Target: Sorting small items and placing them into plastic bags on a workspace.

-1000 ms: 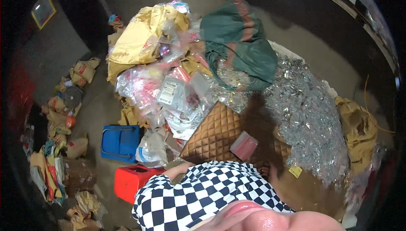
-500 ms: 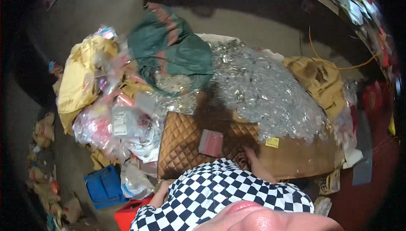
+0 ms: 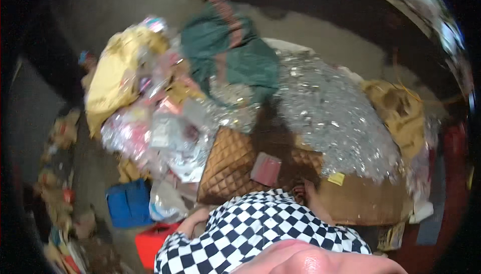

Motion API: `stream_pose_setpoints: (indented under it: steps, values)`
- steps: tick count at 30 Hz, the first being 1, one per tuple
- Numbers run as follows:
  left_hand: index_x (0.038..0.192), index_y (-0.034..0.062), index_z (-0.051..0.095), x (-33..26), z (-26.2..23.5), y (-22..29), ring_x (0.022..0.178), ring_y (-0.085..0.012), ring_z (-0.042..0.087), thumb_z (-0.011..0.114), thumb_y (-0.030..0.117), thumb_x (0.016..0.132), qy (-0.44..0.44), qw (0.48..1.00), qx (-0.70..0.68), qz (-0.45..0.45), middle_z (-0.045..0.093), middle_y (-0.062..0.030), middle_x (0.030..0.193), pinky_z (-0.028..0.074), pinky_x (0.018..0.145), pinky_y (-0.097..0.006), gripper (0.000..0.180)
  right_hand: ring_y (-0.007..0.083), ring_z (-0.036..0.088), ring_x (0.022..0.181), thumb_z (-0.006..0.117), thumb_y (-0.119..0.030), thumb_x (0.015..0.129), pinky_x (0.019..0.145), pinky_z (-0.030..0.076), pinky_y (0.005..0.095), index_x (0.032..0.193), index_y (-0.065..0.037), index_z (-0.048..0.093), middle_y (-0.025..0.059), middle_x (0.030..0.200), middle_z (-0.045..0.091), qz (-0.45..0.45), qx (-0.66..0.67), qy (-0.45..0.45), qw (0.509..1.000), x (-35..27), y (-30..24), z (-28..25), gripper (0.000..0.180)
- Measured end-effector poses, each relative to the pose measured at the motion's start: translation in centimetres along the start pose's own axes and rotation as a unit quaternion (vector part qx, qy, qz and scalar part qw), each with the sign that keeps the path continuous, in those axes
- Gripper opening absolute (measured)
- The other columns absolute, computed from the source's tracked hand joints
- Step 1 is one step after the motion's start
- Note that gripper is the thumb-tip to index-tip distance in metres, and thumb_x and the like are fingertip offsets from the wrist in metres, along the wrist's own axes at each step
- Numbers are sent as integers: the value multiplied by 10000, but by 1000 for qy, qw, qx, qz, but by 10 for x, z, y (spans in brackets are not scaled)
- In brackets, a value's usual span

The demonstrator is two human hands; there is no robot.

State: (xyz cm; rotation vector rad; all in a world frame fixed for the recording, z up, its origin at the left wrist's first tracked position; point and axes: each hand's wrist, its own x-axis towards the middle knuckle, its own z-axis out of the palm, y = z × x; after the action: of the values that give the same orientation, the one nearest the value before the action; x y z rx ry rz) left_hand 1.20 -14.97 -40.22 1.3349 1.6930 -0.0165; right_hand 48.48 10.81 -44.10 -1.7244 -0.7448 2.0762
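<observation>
Left hand (image 3: 193, 220) rests near the brown quilted cushion (image 3: 228, 166), finger state unclear. Right hand (image 3: 306, 190) sits beside a pink box (image 3: 266, 168), fingers hidden. Silver foil heap (image 3: 330, 113) lies far right.

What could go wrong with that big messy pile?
The small pink box sits loose on the brown quilted cushion and might slide off. The heap of shiny clear wrappers could spill over the edge. The picture is blurred, so the hands are hard to make out and could knock something.
</observation>
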Motion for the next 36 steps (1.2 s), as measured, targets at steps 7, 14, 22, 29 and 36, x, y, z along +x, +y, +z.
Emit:
stream_pose_setpoints:
  steps: [7, 14, 22, 29, 36]
  values:
    - [804, -69, 659, 53, 34, -63, 832, -421, 625, 503, 539, 869, -26, 998, -48, 42, 629, -304, 878, 467, 754, -476, 631, 214, 621, 572, 508, -460, 920, 473, 481, 302, 1062, -51, 581, 127, 754, 668, -6, 38, 86, 996, 20, 9, 1, 439]
    - [816, -20, 696, 53, -17, -9, 692, -216, 631, 593, 532, 861, -49, 991, -128, 12, 682, -134, 741, 488, 686, -349, 563, 232, 647, 593, 487, -550, 901, 487, 504, 355, 1103, -57, 593, 146, 796, 677, 0, 11, 136, 991, 55, 19, -32, 544]
    - [926, 18, 673, 131, -120, 32, 762, -202, 647, 670, 302, 846, 152, 969, -151, 119, 681, -118, 836, 498, 718, -330, 295, 234, 656, 626, 394, -455, 957, 511, 513, 355, 1054, -48, 600, 158, 828, 686, 1, 25, 104, 994, 52, 10, -11, 467]
    - [993, 38, 622, 286, -224, 133, 923, -356, 605, 630, 168, 817, 479, 855, 17, 199, 637, -196, 952, 476, 782, -436, 219, 187, 602, 548, 441, -531, 913, 488, 469, 322, 1020, -79, 605, 91, 727, 648, 12, 12, 173, 985, 53, -12, 13, 491]
    - [912, 60, 606, 381, -291, 128, 793, -354, 620, 624, 145, 794, 419, 877, 181, 148, 636, -153, 885, 491, 704, -459, 147, 209, 631, 567, 468, -498, 911, 514, 497, 335, 1059, -73, 600, 116, 749, 660, 5, 7, 168, 986, 86, -4, -12, 469]
